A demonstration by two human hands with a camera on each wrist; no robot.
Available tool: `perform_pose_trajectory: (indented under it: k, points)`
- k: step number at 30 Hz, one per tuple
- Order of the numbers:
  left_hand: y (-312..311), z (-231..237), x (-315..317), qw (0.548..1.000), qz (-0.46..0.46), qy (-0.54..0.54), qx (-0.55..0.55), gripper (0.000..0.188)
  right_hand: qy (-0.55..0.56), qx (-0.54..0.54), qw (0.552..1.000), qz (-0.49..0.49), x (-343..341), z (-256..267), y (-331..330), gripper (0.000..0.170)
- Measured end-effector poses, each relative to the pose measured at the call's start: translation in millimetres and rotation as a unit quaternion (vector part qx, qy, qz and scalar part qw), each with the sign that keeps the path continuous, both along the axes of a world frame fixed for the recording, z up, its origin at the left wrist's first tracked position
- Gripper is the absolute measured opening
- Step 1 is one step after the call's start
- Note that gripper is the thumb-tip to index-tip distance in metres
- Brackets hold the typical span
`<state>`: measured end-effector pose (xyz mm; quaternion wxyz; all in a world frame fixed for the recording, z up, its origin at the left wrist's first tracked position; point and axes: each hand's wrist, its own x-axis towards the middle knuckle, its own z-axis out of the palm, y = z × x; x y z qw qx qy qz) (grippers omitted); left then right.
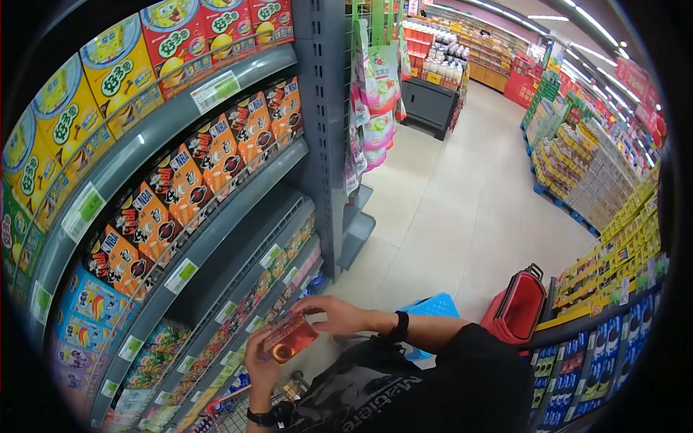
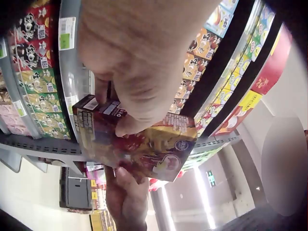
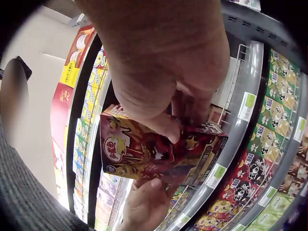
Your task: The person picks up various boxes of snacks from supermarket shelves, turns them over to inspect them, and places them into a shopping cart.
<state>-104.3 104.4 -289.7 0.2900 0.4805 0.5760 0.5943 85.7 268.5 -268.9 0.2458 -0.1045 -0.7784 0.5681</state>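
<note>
A small dark red and gold snack box (image 1: 290, 338) is held between both hands, in front of the person's chest. My left hand (image 1: 261, 364) grips it from the lower left, while the right hand (image 1: 336, 315) holds its upper right part. In the left wrist view the printed box (image 2: 144, 144) lies tilted, with the left thumb across its face and the right hand (image 2: 127, 197) at its lower edge. Seen from the right wrist, the box (image 3: 134, 149) shows a cartoon print and gold trim; the right thumb presses on it, and the left hand (image 3: 147, 204) supports it from below.
Shelves at the left carry orange boxes (image 1: 209, 155) and yellow boxes (image 1: 65, 115). A grey shelf post (image 1: 321, 123) stands ahead. A wire cart (image 1: 231, 411) is below the hands. Blue (image 1: 433, 310) and red shopping baskets (image 1: 516, 307) stand on the floor at the right.
</note>
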Motion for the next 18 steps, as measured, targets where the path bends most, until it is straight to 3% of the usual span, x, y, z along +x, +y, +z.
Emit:
perform_pose_trajectory:
  k: [2,5,6,8,10,12,13,14,16,17,18]
  points:
    - [6,-13,-5,0.999,0.0,0.037,0.007,0.051,-0.031,0.014,0.999,-0.004,1,7,6,0.046]
    - [12,-9,1,0.995,0.026,-0.073,-0.056,0.054,-0.082,-0.026,0.996,0.006,2,9,19,0.049]
    - [17,-10,5,0.993,0.05,-0.106,-0.028,0.058,-0.099,-0.051,0.994,0.011,1,6,22,0.051]
    - [25,-13,13,0.98,0.097,-0.172,0.025,0.066,-0.043,-0.083,0.995,0.018,-3,-17,31,0.052]
    - [32,-8,12,0.982,0.101,-0.155,-0.023,0.074,0.016,-0.11,0.994,0.004,-9,-37,38,0.052]
    - [37,12,16,0.976,0.122,-0.15,-0.099,0.074,-0.066,-0.118,0.991,0.003,-8,-21,44,0.05]
    - [43,-7,11,0.99,0.13,-0.046,-0.029,0.072,-0.111,-0.123,0.986,0.009,-8,-14,49,0.049]
    - [45,-29,4,0.984,0.118,-0.125,-0.046,0.064,-0.136,-0.151,0.979,0.016,-9,-23,59,0.048]
    - [44,-15,4,0.948,0.125,-0.215,-0.199,0.053,-0.206,-0.216,0.952,0.075,-21,-48,72,0.048]
    - [45,-25,1,0.959,0.133,-0.166,-0.186,0.052,-0.224,-0.242,0.939,0.099,-23,-52,76,0.047]
    - [43,-31,0,0.951,0.135,-0.209,-0.184,0.05,-0.245,-0.267,0.923,0.127,-27,-51,82,0.046]
